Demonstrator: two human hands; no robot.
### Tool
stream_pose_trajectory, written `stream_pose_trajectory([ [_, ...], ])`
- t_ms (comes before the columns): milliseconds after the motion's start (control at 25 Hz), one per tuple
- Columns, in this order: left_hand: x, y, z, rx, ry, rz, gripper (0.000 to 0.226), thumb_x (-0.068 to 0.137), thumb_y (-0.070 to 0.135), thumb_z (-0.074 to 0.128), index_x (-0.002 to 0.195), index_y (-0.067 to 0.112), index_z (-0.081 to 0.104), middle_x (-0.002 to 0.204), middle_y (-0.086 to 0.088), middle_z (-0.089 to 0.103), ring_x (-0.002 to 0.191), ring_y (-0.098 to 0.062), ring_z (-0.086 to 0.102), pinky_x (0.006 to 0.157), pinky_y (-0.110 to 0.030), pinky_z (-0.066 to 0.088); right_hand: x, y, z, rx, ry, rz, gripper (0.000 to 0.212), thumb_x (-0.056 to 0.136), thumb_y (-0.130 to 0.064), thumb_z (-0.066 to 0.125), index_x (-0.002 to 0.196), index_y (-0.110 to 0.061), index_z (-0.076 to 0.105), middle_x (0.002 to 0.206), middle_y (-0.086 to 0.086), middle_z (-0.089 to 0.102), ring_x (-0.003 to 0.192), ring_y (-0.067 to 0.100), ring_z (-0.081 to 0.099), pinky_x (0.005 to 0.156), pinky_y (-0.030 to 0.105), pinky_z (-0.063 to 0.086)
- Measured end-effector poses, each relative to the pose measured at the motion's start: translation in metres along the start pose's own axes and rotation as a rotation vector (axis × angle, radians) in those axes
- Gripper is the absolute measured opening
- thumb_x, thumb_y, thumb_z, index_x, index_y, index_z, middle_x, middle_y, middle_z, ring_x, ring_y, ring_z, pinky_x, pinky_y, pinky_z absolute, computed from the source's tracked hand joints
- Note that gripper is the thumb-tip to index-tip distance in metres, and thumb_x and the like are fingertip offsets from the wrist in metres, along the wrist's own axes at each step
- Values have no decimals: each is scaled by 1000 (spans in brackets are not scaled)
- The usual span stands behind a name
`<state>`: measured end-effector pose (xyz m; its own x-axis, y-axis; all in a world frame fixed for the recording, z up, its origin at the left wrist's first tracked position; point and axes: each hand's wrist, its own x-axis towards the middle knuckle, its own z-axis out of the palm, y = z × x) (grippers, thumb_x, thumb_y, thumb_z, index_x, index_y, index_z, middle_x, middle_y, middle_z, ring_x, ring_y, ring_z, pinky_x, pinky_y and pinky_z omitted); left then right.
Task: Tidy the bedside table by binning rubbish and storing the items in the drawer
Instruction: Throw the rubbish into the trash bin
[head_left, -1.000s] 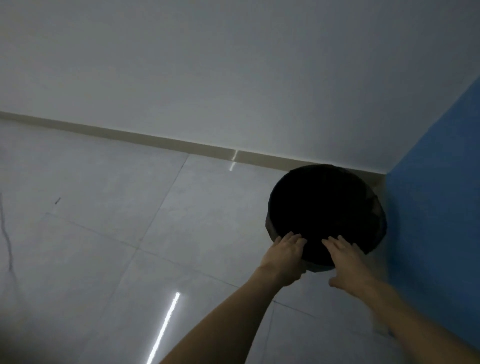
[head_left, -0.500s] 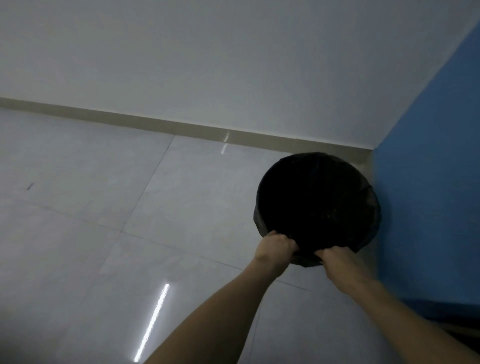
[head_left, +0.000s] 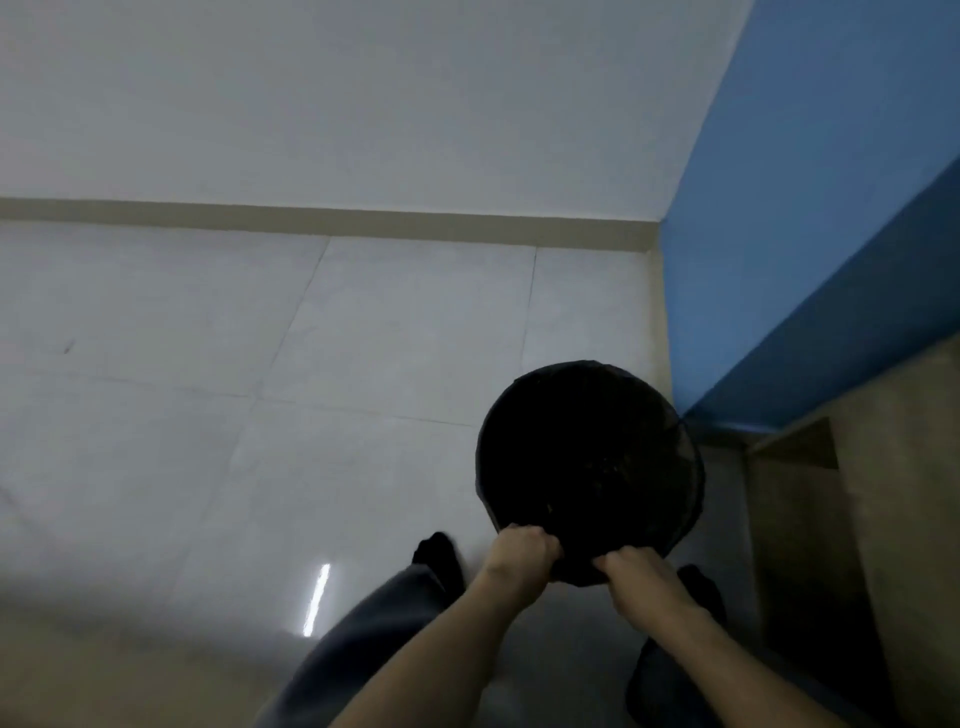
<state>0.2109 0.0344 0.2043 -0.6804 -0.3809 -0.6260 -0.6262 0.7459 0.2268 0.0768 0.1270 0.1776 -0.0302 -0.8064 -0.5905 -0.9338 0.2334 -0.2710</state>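
Gripping the near rim of the round black bin (head_left: 589, 457), fingers curled over the edge: left hand (head_left: 522, 556) and right hand (head_left: 641, 577) close together. Cannot tell whether lifted or resting on the glossy pale floor tiles (head_left: 260, 364). Tight on the right, just beside the blue wall (head_left: 779, 260) and the pale wooden furniture (head_left: 883, 493). Wide open tile to the left, running up to the beige skirting (head_left: 311, 218) under the white wall (head_left: 363, 104). Matte and faintly crinkled at the rim, too dark inside to read. Dark socks (head_left: 436, 556) planted near the rim.
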Motion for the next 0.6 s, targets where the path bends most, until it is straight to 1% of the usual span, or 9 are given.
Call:
stream_pose_trajectory([
  [40, -10, 7, 10, 0, -16, 0, 27, 90, 9, 50, 112, 7, 65, 112, -17, 67, 104, -34, 62, 87, -42, 47, -13, -2, 15, 31, 6, 15, 30, 81, 6, 39, 88, -10, 63, 84, 4, 62, 75, 19, 58, 55, 24, 36],
  [80, -18, 12, 20, 13, -30, 3, 27, 90, 10, 51, 113, 6, 65, 113, -17, 66, 105, -35, 61, 86, -43, 48, -24, -4, 29, 54, 9, 33, 30, 83, 3, 40, 94, -10, 64, 93, 6, 65, 84, 22, 61, 62, 28, 39],
  [160, -37, 25, 35, 29, -61, 28, 28, 90, 10, 52, 116, 5, 62, 116, -18, 64, 107, -35, 60, 87, -45, 48, -52, -12, 48, 75, 19, 47, 32, 84, 2, 40, 100, -12, 64, 99, 6, 66, 88, 22, 62, 68, 32, 44],
  [240, -47, 34, 42, 40, -92, 36, 30, 90, 10, 52, 119, 5, 60, 119, -17, 62, 110, -34, 59, 90, -46, 48, -70, -14, 58, 105, 41, 36, 39, 84, 6, 39, 107, -16, 63, 106, 6, 66, 90, 19, 62, 72, 30, 47],
  [280, -51, 38, 44, 36, -94, 41, 31, 90, 10, 53, 120, 6, 59, 120, -16, 61, 112, -34, 58, 91, -46, 49, -78, -17, 58, 129, 66, 25, 41, 85, 4, 41, 114, -17, 60, 112, 5, 64, 96, 18, 60, 77, 28, 47],
  [360, -53, 42, 39, -11, -73, 55, 34, 89, 14, 54, 122, 9, 57, 122, -14, 61, 114, -32, 56, 92, -46, 49, -87, -21, 49, 157, 122, -4, 45, 87, -5, 48, 131, -18, 49, 129, 3, 55, 117, 17, 51, 95, 27, 43],
  [440, -52, 45, 23, -69, -27, 58, 37, 86, 15, 54, 123, 12, 56, 122, -12, 61, 115, -30, 56, 92, -46, 50, -94, -24, 30, 169, 138, -13, 56, 88, -13, 53, 141, -15, 35, 145, 3, 41, 135, 19, 33, 110, 30, 29],
  [520, -49, 48, 3, -147, 77, 43, 42, 83, 12, 52, 126, 15, 54, 124, -11, 60, 116, -29, 56, 93, -44, 50, -99, -27, 5, 204, 165, 12, 59, 87, -10, 51, 143, -14, 31, 150, 3, 34, 140, 19, 24, 114, 31, 22],
  [600, -45, 59, -24, -265, 212, 15, 45, 82, 9, 48, 127, 16, 54, 126, -9, 60, 117, -27, 56, 95, -40, 49, -105, -23, -21, 248, 275, 57, 58, 86, -5, 46, 142, -15, 34, 149, 3, 36, 140, 18, 26, 114, 30, 23],
])
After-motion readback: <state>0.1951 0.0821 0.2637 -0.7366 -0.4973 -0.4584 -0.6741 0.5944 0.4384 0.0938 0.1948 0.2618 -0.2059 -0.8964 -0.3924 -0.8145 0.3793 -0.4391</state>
